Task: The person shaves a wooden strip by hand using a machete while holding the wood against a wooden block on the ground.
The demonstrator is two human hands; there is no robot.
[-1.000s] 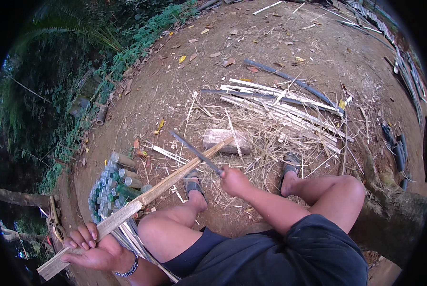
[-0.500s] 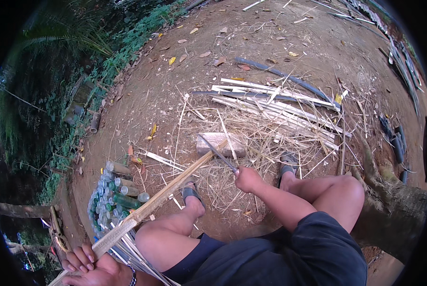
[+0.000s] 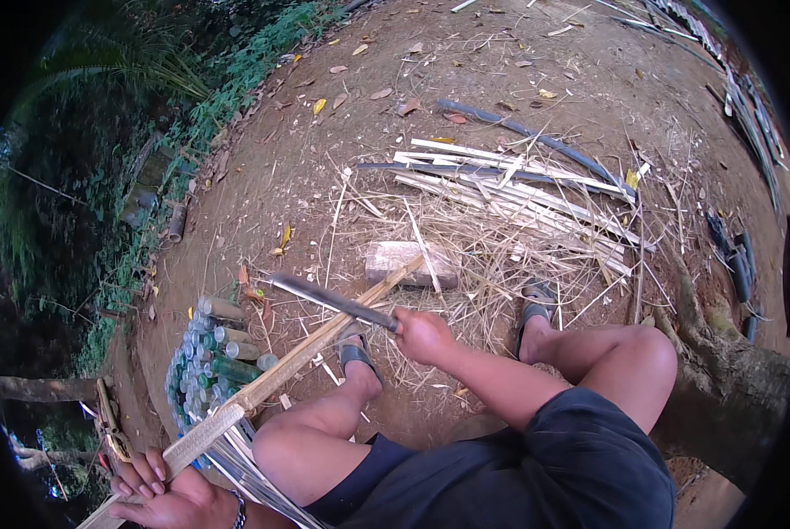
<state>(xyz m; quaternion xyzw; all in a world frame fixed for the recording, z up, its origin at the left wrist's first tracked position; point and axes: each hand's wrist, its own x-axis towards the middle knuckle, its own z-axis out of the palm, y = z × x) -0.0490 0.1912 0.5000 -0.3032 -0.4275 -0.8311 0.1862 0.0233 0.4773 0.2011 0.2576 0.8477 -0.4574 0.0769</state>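
We sit on the dirt ground (image 3: 263, 176) with both knees up. Our right hand (image 3: 423, 335) is wrapped tight around the handle of a long knife (image 3: 329, 300). The blade sticks out to the left of that grip and floats just above the bamboo stick (image 3: 307, 357). We cannot tell if it touches the stick.

Our left hand (image 3: 161, 494) is closed around the near end of the same stick, low by our left knee. From that grip the stick runs up and away, and its far tip rests on a wooden block (image 3: 404, 263). So the stick lies between our 2 hands, with the block past the knife hand.

How far along are we? Beyond the block lies a pile of pale split strips (image 3: 518, 198), long and thin. Dry shavings (image 3: 500, 264) are all around the block and by our sandals (image 3: 536, 295). We think a lot of cutting is done already. The stick in our hands looks whole along most of its length, so we judge this one is only begun. A few darker poles (image 3: 536, 137) lie past the strips and look uncut.

Left of the knife blade, a bunch of bottles (image 3: 210, 348) lies on the ground.
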